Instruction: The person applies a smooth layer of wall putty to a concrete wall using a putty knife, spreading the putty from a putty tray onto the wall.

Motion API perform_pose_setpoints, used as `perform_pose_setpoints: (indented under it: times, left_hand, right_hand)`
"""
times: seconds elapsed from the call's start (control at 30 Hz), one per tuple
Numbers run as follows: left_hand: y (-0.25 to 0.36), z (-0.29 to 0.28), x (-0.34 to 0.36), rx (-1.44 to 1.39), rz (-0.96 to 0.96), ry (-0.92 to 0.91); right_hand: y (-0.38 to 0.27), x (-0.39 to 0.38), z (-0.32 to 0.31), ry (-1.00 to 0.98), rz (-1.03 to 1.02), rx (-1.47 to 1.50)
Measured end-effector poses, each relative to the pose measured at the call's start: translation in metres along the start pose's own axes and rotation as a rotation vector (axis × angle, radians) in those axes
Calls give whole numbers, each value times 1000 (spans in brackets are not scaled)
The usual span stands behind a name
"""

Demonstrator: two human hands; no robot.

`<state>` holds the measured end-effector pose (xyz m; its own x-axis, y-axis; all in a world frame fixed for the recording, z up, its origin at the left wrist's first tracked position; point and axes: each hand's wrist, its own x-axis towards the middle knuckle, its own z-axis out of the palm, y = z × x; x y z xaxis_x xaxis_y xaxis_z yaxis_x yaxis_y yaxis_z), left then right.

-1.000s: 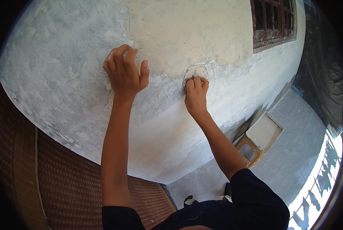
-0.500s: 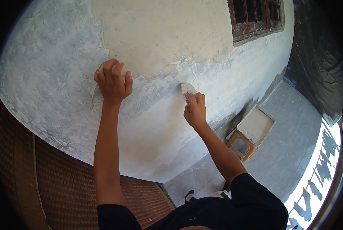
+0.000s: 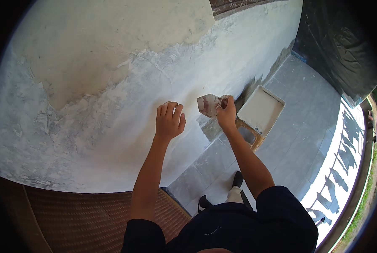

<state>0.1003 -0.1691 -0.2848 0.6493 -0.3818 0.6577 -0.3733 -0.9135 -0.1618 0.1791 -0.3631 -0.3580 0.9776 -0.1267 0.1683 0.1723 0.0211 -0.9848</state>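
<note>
My right hand (image 3: 226, 114) grips a putty knife (image 3: 208, 105) with a broad blade smeared white and brownish. The blade points left and is held off the wall, near the tray. My left hand (image 3: 169, 121) is beside the wall (image 3: 108, 130), palm down, fingers a little bent and thumb apart, with nothing in it; whether its fingertips touch the wall I cannot tell. Rough white-grey filler covers the wall's lower part, with a cream patch above it. A shallow rectangular tray (image 3: 274, 119) of off-white paste lies just right of my right hand.
The tray rests on a yellowish-brown stool (image 3: 257, 142) on the grey tiled floor (image 3: 306, 114). A brown window frame (image 3: 235, 7) is at the top. Brown woven panelling (image 3: 100, 215) spans the lower left. Black sheeting (image 3: 336, 50) hangs at the right, above a sunlit strip of floor.
My right hand has drawn the putty knife away from the wall toward the tray, turning the blade. My left hand has moved right and lower along the wall. The view has shifted.
</note>
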Motion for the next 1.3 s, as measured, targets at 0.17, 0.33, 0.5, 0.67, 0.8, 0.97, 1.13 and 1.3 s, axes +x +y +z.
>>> perform_pose_setpoints:
  times: [0.17, 0.33, 0.5, 0.67, 0.8, 0.97, 1.13, 1.3]
  left_hand:
    - [45, 68, -5, -220, -112, -210]
    - [92, 132, -8, -368, -128, -335]
    - [141, 188, -11, -478, -157, -477]
    - [180, 223, -16, -554, -228, -654]
    - [196, 241, -31, -597, -278, -739]
    - [202, 254, -51, -609, -306, -846]
    - [200, 275, -67, -636, -320, -925]
    - [196, 310, -77, -678, -308, -913]
  right_hand:
    - [56, 12, -56, 38, 177, 29]
    - [97, 15, -111, 80, 352, 12]
    - [147, 18, -166, 109, 477, -110]
    - [197, 16, -217, 220, 601, -25]
    - [216, 15, -239, 329, 682, 49]
    - [243, 7, -252, 397, 752, 107]
    - [283, -4, -263, 398, 825, -49]
    - [313, -1, -269, 503, 811, -92]
